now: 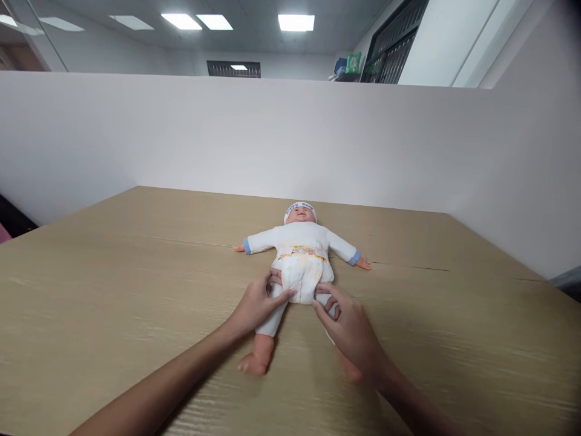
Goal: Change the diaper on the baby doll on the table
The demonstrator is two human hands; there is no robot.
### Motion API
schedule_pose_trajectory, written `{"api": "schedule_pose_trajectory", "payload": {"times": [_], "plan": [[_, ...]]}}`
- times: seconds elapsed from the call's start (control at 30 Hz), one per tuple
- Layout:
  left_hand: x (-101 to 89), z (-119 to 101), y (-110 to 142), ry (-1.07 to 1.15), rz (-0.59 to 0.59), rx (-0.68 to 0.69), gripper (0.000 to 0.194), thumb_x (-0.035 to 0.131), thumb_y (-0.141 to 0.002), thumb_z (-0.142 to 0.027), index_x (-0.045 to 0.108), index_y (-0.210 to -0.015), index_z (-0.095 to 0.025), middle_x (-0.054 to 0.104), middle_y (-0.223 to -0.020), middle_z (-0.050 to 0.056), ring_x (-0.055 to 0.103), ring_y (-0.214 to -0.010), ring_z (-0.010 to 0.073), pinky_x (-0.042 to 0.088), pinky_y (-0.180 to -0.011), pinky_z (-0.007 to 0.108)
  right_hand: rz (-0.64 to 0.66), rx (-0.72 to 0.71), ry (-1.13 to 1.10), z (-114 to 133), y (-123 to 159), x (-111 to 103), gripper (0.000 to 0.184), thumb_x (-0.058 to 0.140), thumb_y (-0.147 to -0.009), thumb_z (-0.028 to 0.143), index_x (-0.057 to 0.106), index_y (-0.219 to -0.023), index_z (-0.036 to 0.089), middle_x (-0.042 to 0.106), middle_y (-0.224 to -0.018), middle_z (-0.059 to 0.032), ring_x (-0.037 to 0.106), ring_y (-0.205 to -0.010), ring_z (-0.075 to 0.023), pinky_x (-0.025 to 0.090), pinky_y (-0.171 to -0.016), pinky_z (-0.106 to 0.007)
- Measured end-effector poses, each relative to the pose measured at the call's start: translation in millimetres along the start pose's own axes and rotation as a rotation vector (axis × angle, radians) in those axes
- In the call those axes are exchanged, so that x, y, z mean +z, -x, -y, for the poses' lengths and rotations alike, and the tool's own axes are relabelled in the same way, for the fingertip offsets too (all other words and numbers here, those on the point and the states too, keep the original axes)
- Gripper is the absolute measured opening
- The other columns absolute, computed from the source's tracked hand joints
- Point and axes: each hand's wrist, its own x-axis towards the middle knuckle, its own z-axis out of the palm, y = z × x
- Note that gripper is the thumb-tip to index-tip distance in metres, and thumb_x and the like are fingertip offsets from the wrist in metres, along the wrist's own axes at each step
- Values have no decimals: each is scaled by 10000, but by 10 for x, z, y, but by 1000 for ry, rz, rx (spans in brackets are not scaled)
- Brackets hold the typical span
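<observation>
A baby doll (302, 235) lies on its back on the table, head away from me, arms spread wide. It wears a white outfit with blue cuffs and a white headband with dark lettering. A white diaper (302, 275) with a colourful printed band covers its belly and hips. My left hand (264, 298) pinches the diaper's edge at the left leg between thumb and fingers. On the other side, my right hand (342, 315) pinches the opposite edge. The doll's right-side leg is partly hidden behind my right hand.
The wood-coloured table (136, 290) reaches to a low white partition (272, 133) at the back. A white wall (521, 181) rises on the right. A dark object (16, 218) with something pink stands past the left edge.
</observation>
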Motion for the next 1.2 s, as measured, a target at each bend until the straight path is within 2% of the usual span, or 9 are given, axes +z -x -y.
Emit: {"api": "schedule_pose_trajectory", "payload": {"times": [0.1,0.2,0.43,0.53,0.67,0.83,0.97,1.07,1.2], "plan": [[-13,-12,-33,-103,34,-15,399,766,-901,-578,722,-1032,-204,759,-1017,54,674,-941,255,506,-837,339,30,-91,12,-7,-5,26,259,604,-1004,381,734,-1170,231,730,-1123,-67,633,-849,-225,517,-816,-373],[-39,-14,-71,-151,74,-35,444,710,-929,-640,736,-943,-196,725,-896,28,630,-854,231,470,-776,315,35,-119,28,-8,9,52,238,603,-1023,395,725,-1152,235,716,-1189,-76,638,-923,-246,526,-899,-408],[-71,-83,-76,30,146,-62,428,695,-953,-623,656,-934,-197,674,-944,13,582,-894,208,443,-802,293,70,-100,35,32,77,20,249,601,-1028,455,681,-1162,261,714,-1301,-74,636,-1104,-288,529,-970,-434],[-50,-98,-74,70,167,-40,410,691,-966,-602,648,-943,-194,657,-940,16,567,-904,209,438,-819,300,94,-79,52,67,74,8,267,591,-1017,468,666,-1153,251,723,-1156,-85,635,-1083,-301,528,-953,-439],[-35,-73,-81,90,160,-30,410,700,-975,-587,662,-980,-179,665,-965,27,568,-936,215,443,-858,318,86,-41,73,48,-16,43,244,562,-1017,477,638,-1004,245,687,-963,-71,647,-958,-287,520,-849,-410],[-58,-81,-82,121,176,-75,457,700,-959,-626,697,-1025,-174,686,-1005,55,579,-959,233,466,-837,330,-11,74,-141,-56,-130,47,301,637,-977,510,568,-1099,244,778,-979,-52,646,-745,-221,519,-754,-362],[-59,-81,-71,135,146,-88,478,718,-937,-653,711,-1017,-181,694,-998,54,590,-962,237,473,-841,335,-72,141,-108,-66,-136,-48,395,695,-928,591,596,-1087,243,823,-972,-57,634,-668,-212,491,-703,-353],[-49,-49,-67,141,139,-85,471,717,-940,-652,711,-1010,-186,696,-992,47,596,-952,231,471,-835,329,-49,165,-44,-37,-128,-107,386,687,-932,629,678,-1000,249,836,-945,-52,645,-664,-221,484,-693,-356],[-38,-24,-64,144,132,-66,449,703,-958,-638,676,-960,-190,674,-937,27,588,-919,220,467,-859,329,-19,97,9,-18,-126,-96,355,679,-963,600,774,-975,258,837,-952,-64,702,-773,-265,500,-731,-365]]}}
